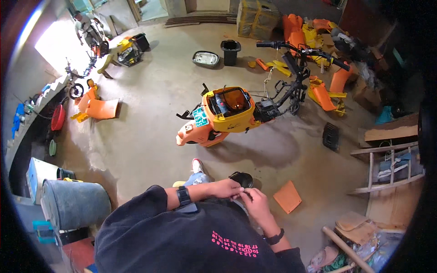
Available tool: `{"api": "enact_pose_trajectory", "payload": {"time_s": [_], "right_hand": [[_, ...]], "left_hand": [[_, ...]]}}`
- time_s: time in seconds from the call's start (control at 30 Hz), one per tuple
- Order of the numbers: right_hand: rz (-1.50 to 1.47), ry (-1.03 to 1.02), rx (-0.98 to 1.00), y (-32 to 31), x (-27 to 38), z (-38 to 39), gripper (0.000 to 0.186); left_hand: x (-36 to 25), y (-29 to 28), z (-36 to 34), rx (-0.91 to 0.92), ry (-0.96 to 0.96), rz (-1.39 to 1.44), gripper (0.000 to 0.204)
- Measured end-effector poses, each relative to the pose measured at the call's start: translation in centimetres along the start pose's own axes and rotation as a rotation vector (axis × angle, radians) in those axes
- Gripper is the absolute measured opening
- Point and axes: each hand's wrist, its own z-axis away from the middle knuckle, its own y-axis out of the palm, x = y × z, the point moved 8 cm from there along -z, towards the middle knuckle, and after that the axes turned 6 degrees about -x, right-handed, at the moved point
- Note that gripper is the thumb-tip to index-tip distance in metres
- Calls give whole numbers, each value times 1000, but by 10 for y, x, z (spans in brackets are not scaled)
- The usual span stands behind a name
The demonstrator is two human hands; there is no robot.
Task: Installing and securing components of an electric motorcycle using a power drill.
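Observation:
In front of my body, my left hand (226,188) and my right hand (256,202) meet with their fingertips pinched together. Whatever sits between the fingers is too small to make out. Just beyond them is a black rounded thing (242,178), partly covered by my hands; I cannot tell its kind. Farther off stands a partly stripped orange and yellow scooter (236,123), its open seat compartment showing a dark cylinder and wiring. Bare metal tubing and the handlebar (298,48) are exposed at its right. Neither hand touches the scooter.
An orange panel (287,197) lies on the floor at my right, near a black grille-like part (330,136). A blue-grey drum (76,204) stands at my left. Orange and yellow fairings (322,93) pile up far right. A person (86,27) is at the far left.

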Motion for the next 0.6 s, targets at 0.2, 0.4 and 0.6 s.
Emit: {"api": "enact_pose_trajectory", "payload": {"time_s": [0.2,0.4,0.6], "right_hand": [[33,335,-37,52,-23,-49,16],[372,312,46,94,-125,-53,17],[490,465,75,64,-192,-48,15]], "left_hand": [[31,-75,-16,123,74,-97,51],[215,-240,-15,-197,-54,-855,21],[402,-397,204,-1077,-538,498,19]]}}
